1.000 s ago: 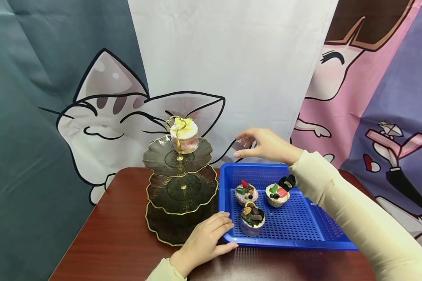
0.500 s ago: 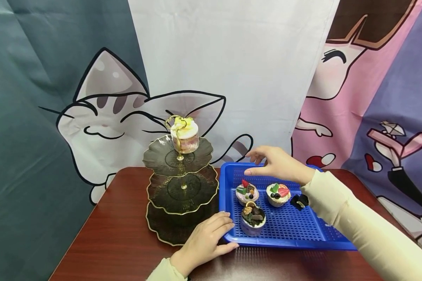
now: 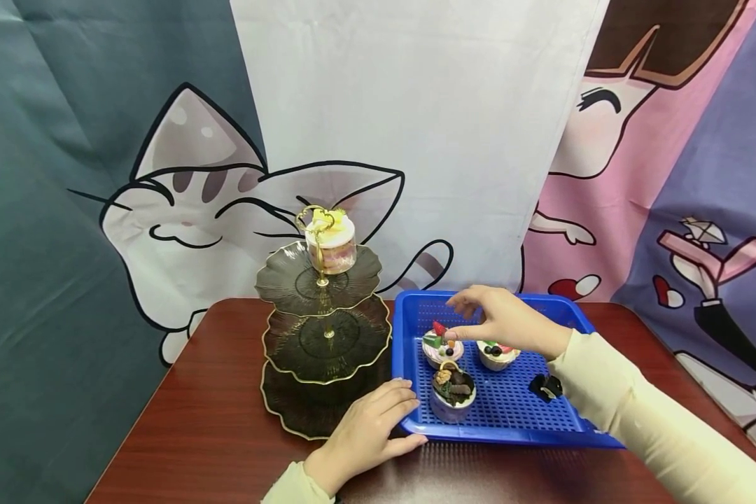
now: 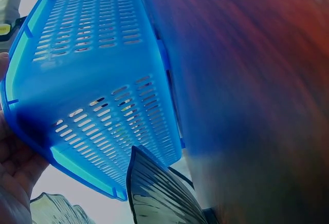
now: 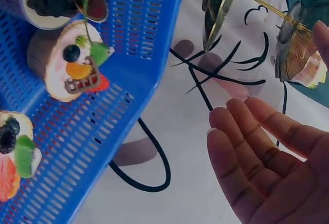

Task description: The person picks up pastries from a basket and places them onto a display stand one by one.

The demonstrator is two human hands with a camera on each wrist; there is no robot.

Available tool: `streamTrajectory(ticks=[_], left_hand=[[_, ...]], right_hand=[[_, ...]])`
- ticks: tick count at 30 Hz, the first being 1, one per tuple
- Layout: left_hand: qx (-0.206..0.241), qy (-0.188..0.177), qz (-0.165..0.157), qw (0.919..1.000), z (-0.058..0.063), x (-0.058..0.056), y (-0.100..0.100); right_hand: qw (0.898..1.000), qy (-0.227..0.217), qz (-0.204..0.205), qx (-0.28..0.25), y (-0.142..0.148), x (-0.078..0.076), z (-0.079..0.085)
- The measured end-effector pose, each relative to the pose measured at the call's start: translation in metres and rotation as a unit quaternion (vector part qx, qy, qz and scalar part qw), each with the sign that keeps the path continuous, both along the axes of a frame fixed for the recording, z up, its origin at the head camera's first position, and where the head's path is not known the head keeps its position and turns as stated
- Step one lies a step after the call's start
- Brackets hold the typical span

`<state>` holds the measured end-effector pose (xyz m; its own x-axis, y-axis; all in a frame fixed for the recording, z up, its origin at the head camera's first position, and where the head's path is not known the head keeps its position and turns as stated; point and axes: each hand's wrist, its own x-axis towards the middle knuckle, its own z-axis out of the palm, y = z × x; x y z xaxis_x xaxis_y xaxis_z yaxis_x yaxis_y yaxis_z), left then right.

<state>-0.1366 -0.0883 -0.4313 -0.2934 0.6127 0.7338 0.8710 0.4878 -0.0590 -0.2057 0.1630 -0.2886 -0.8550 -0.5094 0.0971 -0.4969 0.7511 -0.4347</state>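
My left hand (image 3: 370,435) rests on the near left corner of a blue plastic basket (image 3: 510,437), its fingers over the rim. Above the basket my right hand (image 3: 504,320) hovers with relaxed fingers and holds nothing. Below it sit a pink-topped cupcake (image 3: 439,353) with a strawberry and a white-topped cupcake (image 3: 496,358) with fruit, partly covered by the hand in the head view. Nearer the front stands a chocolate-topped cake cup (image 3: 452,399). In the right wrist view the pink-topped cupcake (image 5: 69,62) shows a blueberry and an orange piece.
Left of the basket stands a three-tier dark cake stand (image 3: 327,343) with gold edges. A cake cup with yellow topping (image 3: 332,245) sits on its top tier. Behind the brown table (image 3: 183,420) hangs a printed cloth (image 3: 466,126). A small black object (image 3: 546,387) appears beside the right cuff.
My right hand has moved down and slightly right, from beyond the basket's back rim to over the cupcakes. My left hand stays at the basket's corner.
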Motion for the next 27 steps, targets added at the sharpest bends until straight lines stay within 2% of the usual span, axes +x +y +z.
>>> streamTrajectory(ticks=[11,19,27], left_hand=[[-0.004,-0.001,0.001,1.0000,0.000,0.000,0.000],[-0.003,-0.003,0.000,1.0000,0.002,-0.001,-0.001],[-0.001,-0.007,-0.002,1.0000,0.000,0.000,0.000]], right_hand=[[1.000,-0.009,-0.012,0.024,0.005,0.011,-0.013],[0.998,0.021,-0.009,0.053,0.008,0.020,-0.024],[0.999,0.007,-0.013,0.050,0.012,0.028,-0.037]])
